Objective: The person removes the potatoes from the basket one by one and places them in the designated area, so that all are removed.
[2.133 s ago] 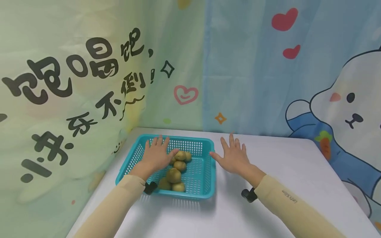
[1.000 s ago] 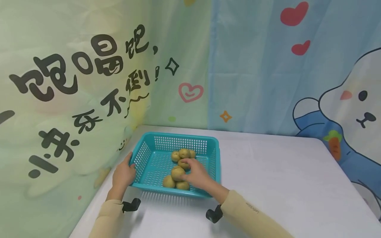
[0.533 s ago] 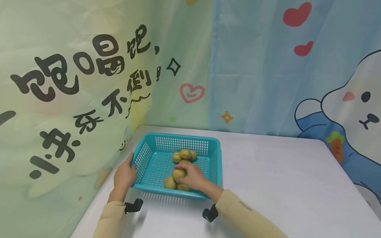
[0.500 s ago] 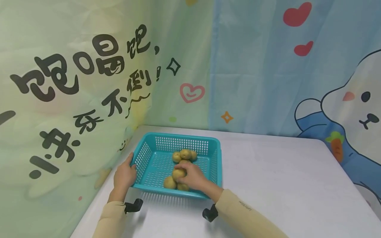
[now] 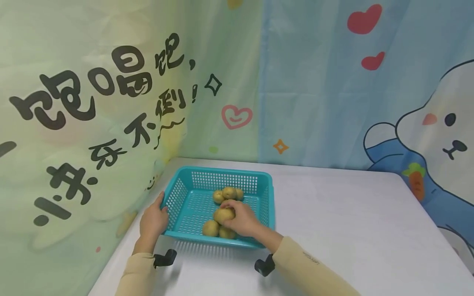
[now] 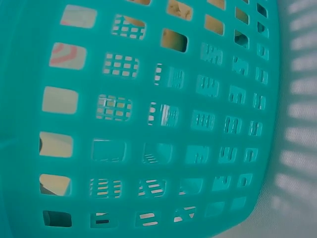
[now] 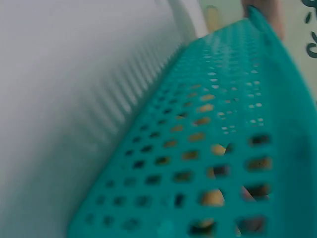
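Observation:
A teal perforated plastic basket holds several potatoes. At its left side my left hand grips the rim, thumb on the near side. My right hand reaches over the front right part and holds a potato, thumb and fingers curled round it. Under that potato, two others lie near the front wall. A cluster of potatoes sits towards the back. The left wrist view shows the basket's side wall close up; potatoes show through the right wrist view's mesh, and that hand is hidden.
The basket stands on a white table, near its left back corner. A printed cloth backdrop rises behind and at the left. Black wrist mounts hang below both forearms.
From spread above and beside the basket, my left hand has come to its left rim and my right hand has gone inside and taken hold of a potato, which has shifted slightly.

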The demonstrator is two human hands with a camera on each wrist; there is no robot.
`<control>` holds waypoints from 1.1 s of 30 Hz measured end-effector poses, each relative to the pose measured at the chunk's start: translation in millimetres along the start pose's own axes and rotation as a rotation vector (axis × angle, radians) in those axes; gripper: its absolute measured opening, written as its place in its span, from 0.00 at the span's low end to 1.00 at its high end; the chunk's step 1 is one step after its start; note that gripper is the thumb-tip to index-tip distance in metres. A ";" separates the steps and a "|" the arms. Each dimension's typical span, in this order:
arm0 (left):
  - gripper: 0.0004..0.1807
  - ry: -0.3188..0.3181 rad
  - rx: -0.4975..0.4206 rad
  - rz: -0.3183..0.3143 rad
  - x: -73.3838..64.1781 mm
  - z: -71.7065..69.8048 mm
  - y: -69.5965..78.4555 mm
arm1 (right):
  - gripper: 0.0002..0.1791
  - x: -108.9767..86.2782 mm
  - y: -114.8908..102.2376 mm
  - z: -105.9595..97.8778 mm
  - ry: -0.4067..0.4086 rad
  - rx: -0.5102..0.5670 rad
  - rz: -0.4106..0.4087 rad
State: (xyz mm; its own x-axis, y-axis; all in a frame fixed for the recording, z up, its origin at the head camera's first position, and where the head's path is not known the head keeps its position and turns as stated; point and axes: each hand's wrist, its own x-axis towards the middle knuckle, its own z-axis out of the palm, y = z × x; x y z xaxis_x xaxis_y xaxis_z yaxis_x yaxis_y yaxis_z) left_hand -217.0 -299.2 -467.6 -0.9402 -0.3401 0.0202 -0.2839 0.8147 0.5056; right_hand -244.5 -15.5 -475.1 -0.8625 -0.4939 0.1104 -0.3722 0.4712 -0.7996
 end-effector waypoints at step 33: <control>0.31 0.003 -0.017 0.032 -1.5 -2.1 -0.6 | 0.36 -71.5 70.0 -109.8 0.376 0.217 0.354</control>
State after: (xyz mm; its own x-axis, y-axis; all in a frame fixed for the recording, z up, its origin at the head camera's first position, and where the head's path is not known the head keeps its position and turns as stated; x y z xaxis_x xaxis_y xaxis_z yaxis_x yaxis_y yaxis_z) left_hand -215.1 -300.2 -466.1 -0.9482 -0.3153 0.0389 -0.2505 0.8172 0.5191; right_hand -246.6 133.0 -474.1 -0.9997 -0.0199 -0.0161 0.0073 0.3798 -0.9250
